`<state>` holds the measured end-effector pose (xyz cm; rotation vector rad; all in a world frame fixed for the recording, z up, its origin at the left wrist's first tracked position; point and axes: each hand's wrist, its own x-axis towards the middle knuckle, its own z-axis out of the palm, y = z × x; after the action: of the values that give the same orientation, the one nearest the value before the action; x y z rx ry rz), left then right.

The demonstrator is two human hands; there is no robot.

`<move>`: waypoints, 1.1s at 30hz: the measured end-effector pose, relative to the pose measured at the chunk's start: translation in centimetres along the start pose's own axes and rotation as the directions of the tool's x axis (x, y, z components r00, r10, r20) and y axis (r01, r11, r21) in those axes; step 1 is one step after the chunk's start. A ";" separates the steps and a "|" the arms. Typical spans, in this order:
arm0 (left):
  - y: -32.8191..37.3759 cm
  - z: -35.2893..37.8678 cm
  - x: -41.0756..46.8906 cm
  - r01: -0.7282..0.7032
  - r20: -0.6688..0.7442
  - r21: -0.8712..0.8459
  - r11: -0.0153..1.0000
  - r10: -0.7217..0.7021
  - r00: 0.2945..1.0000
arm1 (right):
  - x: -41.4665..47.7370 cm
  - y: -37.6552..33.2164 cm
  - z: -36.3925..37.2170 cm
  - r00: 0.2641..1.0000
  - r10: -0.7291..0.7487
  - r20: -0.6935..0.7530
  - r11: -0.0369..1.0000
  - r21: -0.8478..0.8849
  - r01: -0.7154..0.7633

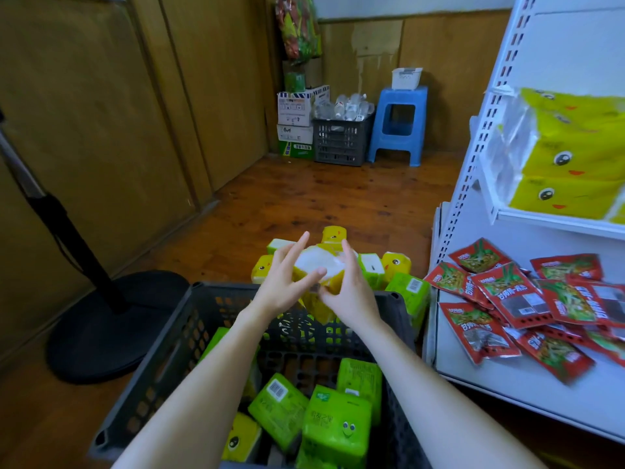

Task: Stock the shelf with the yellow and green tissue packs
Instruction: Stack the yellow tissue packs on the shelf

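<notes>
We have a yellow pack [334,284] lifted over the crate's [220,290] far rim. Our left grip [287,277] and right grip [350,292] each pinch it between thumb and straight fingers. Next, we judge, it swings right onto the shelf [558,222], beside the stocked packs [575,147].

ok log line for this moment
left hand holds yellow tissue pack | right hand holds it too | pack above far rim of gray crate | not yet on shelf
</notes>
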<state>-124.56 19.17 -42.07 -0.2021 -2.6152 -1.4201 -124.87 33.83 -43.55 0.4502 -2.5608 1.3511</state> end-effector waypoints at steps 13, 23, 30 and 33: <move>0.4 0.0 0.7 0.130 -0.092 -0.054 0.990 -0.134 0.987 | 0.2 -0.4 1.0 0.995 -0.071 -0.071 0.994 0.081 0.076; 0.5 -0.7 0.7 0.118 -0.085 -0.282 0.952 -0.147 0.985 | 1.6 0.3 0.1 0.884 0.374 0.280 0.518 0.728 -0.449; 1.7 -1.6 1.3 0.054 -0.073 -0.037 0.998 -0.057 0.996 | 2.6 0.0 -2.0 0.960 0.260 0.107 0.720 0.641 -0.266; 3.9 -2.6 2.2 -0.075 -0.080 -0.064 0.995 0.069 0.994 | 3.6 -1.4 -4.6 0.986 0.163 0.022 0.770 0.622 -0.141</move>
<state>-125.72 19.17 -37.02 -0.2416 -2.4752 -1.4619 -127.47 36.26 -38.79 0.3105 -2.0923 2.2514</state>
